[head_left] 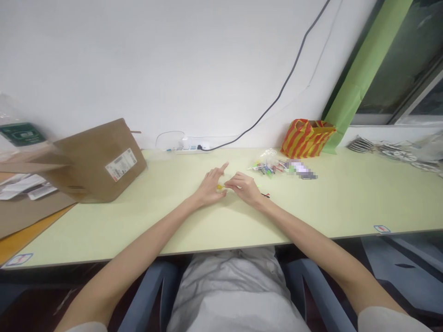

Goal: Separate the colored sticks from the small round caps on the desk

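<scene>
My left hand (210,188) rests over the table (194,230) with its thumb and fingers spread apart. Between them shows a small yellow piece (219,187), too small to name exactly. From the right, my right hand (244,186) pinches at this piece with thumb and forefinger pressed together. A yellow tip (259,186) peeks out on the far side of the right hand; whether it belongs to the same piece is hidden. A small dark and red item (265,195) lies beside my right wrist.
Behind the right hand lies a pile of small colourful pieces (268,169) with clear plastic. A striped red-yellow bag (308,138) stands by the wall. Cardboard box (100,166) at left; power strip (188,148) with a black cable (277,99) at the back. Striped discs (398,152) lie far right.
</scene>
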A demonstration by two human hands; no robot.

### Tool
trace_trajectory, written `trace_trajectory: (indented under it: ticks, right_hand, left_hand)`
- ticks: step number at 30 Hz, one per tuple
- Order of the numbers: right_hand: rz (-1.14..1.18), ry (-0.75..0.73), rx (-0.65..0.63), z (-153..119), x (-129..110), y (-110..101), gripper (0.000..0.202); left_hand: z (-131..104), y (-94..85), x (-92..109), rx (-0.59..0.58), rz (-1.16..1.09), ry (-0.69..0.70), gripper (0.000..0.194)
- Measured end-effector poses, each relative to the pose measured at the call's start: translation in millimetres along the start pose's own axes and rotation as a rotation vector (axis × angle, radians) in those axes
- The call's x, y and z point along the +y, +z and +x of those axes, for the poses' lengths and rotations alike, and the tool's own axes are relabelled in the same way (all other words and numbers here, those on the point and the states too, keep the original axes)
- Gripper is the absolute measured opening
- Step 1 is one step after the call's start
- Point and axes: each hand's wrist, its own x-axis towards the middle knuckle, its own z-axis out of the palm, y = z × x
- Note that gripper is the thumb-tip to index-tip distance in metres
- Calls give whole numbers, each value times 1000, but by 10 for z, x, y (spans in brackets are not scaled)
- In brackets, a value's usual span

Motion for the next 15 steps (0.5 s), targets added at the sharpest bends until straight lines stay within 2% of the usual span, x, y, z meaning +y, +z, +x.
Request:
trace_trajectory:
  ticks: [4, 7, 11, 15]
  right_hand:
    - [164, 182, -21, -8, 6, -14, 16]
    - [294, 270, -94, 11, -39, -70, 20]
    - [358, 302, -178, 34, -69, -167, 31]
    - [261, 273, -238, 11, 19, -156, 24]
  left_hand:
    - [-3, 4, 12, -26, 8, 17, 101]
    - [2, 8, 9, -31, 10, 24, 99]
    - [18, -10, -39, -45, 0, 24, 100]
    - [15, -51, -164, -69, 6, -17, 111]
